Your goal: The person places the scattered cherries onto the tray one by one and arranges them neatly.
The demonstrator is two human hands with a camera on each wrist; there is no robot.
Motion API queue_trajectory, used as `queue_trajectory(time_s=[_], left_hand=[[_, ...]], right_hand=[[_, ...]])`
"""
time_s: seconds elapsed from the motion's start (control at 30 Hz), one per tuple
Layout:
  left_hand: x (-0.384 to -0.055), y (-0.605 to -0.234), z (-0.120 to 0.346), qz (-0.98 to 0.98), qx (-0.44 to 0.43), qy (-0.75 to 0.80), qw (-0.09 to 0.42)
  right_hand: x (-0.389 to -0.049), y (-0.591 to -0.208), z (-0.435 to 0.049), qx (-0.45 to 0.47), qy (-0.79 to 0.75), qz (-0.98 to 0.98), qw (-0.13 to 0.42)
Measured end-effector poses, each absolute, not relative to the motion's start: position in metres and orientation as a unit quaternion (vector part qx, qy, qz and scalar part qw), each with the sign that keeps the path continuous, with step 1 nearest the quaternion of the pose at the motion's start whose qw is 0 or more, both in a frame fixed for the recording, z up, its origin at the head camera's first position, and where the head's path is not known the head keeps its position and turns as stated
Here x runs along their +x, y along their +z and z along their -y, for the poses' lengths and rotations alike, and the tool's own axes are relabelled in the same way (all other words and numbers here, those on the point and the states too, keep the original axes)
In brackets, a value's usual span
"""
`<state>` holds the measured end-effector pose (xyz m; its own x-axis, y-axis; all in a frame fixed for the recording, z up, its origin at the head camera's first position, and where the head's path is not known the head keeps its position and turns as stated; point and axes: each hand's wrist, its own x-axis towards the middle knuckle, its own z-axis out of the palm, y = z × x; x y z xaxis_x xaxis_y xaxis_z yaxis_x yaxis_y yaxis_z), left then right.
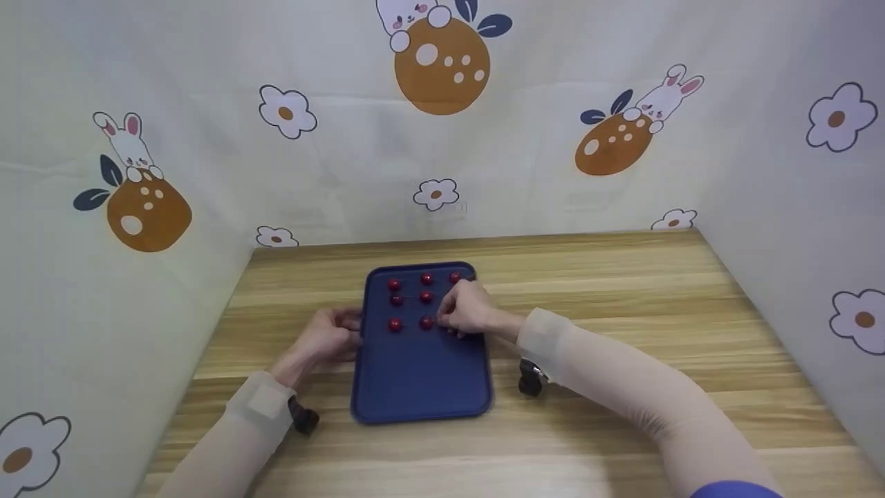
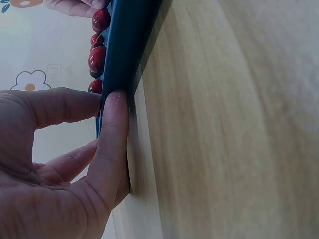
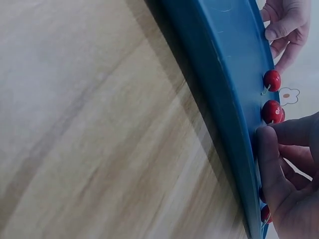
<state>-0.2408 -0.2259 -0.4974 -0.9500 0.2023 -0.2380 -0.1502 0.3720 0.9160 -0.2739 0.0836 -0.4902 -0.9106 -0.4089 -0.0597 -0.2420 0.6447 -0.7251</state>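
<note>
A dark blue rectangular tray [image 1: 422,380] lies on the wooden table, with several red cherries spread in rows over its far half. My left hand [image 1: 328,337] holds the tray's left rim; in the left wrist view its thumb and a finger [image 2: 114,114] meet the edge from both sides. Above the tray's right side, my right hand [image 1: 467,309] has its thumb and forefinger pinched together beside a cherry [image 1: 426,322], at its stem in the right wrist view. The fingertips [image 3: 267,134] touch close to that cherry [image 3: 271,110]. My right hand hides part of the right-hand row.
The wood-grain table [image 1: 588,277] extends around the tray. Patterned cloth walls [image 1: 346,173] with rabbits, oranges and flowers enclose it at the back and both sides. A small black device [image 1: 531,379] is strapped at my right wrist, another [image 1: 303,417] at my left.
</note>
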Motion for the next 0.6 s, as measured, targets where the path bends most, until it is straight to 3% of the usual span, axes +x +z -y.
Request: queue_trajectory(time_s=[0.6], left_hand=[[-0.242, -0.498, 0.228, -0.808, 0.024, 0.567, 0.158]], right_hand=[[-0.273, -0.474, -0.1, -0.173, -0.397, -0.895, 0.112]])
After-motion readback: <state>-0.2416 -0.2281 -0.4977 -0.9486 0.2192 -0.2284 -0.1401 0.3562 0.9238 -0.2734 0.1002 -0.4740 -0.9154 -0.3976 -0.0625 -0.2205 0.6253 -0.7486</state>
